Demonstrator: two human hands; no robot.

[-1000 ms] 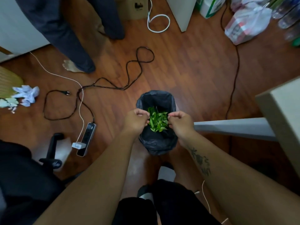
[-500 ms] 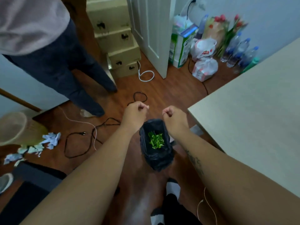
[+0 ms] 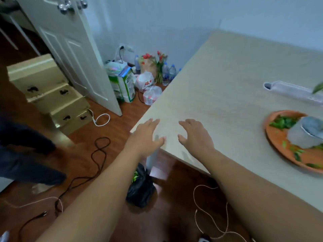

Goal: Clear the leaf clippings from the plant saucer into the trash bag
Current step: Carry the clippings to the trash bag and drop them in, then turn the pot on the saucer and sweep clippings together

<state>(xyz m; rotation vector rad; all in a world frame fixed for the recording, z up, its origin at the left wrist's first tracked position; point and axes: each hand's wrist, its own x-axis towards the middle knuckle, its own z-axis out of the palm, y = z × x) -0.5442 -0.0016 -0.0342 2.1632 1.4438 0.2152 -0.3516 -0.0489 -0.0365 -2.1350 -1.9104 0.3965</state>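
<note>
The orange plant saucer [image 3: 277, 135] lies on the beige table [image 3: 218, 84] at the right, with green leaf clippings [image 3: 282, 122] scattered on it around a grey pot [image 3: 305, 134]. On the floor below the table corner stands the black trash bag [image 3: 141, 189], partly hidden by my left forearm, with a few green clippings showing at its mouth. My left hand [image 3: 146, 135] hovers over the table corner, fingers spread and empty. My right hand [image 3: 194, 135] hovers beside it above the table, also open and empty.
A white long object [image 3: 293, 91] lies on the table behind the saucer. Black and white cables [image 3: 99, 154] trail over the wooden floor. Another person's legs [image 3: 26, 154] stand at the left. Stacked boxes [image 3: 52, 95], a white door, bags and bottles [image 3: 148, 84] crowd the far corner.
Both hands let go of the trash bag's rim, rose and opened above the table corner. My view swung up from the floor to the table and saucer.
</note>
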